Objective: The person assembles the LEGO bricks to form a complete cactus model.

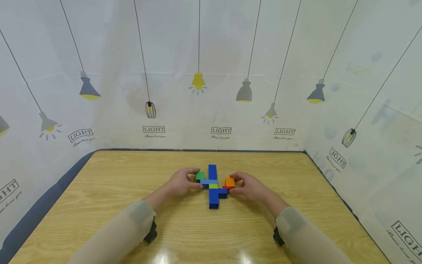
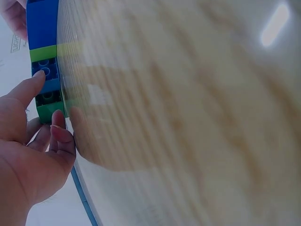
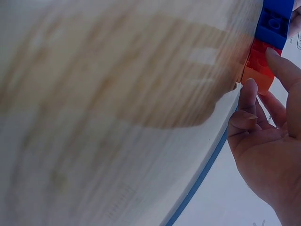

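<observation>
A flat build of toy building blocks lies on the table, with a long blue block [image 1: 212, 171] at its far end and another blue block [image 1: 214, 201] at its near end. Between them are a lime block [image 1: 213, 186] and a light blue block [image 1: 206, 182]. My left hand [image 1: 179, 182] pinches the left arm of the build, thumb at the blue side and forefinger behind the green block [image 1: 200, 176]. On the other side, my right hand [image 1: 250, 186] grips the orange block [image 1: 229, 182] and red block [image 3: 259, 59] between thumb and forefinger.
The build sits in the middle of a glossy wooden table [image 1: 158, 227]. A pale cloth backdrop [image 1: 178, 113] printed with hanging lamps stands around the table's back and sides. Dark wrist devices [image 1: 151, 231] sit under both sleeves.
</observation>
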Demonstrator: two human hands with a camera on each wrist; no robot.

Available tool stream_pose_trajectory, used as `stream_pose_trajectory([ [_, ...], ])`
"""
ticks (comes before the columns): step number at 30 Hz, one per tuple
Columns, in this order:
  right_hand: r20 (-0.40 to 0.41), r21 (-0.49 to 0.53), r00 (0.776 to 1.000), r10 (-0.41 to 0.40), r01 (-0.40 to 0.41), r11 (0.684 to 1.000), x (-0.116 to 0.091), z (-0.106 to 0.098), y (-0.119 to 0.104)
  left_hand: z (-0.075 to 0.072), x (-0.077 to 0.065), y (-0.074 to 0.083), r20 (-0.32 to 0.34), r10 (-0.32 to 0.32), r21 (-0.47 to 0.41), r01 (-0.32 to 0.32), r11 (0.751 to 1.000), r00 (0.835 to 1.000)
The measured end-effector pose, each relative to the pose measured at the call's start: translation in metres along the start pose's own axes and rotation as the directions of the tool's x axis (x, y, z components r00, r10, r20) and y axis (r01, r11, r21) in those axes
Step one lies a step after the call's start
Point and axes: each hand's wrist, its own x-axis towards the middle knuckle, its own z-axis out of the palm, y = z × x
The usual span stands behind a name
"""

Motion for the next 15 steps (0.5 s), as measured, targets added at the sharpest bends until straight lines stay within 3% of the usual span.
stream_pose_trajectory([
  [9,0.014,0.033,1.0,0.003,-0.003,0.999,-0.001,-0.001,0.003,0.001,-0.003,-0.002,0.018,-0.002,-0.043,0.003,0.999,1.0],
  [15,-0.007,0.059,0.997,-0.076,0.076,0.995,-0.013,-0.013,0.007,-0.007,-0.023,0.0,-0.042,0.04,-0.008,-0.04,0.999,0.998],
])
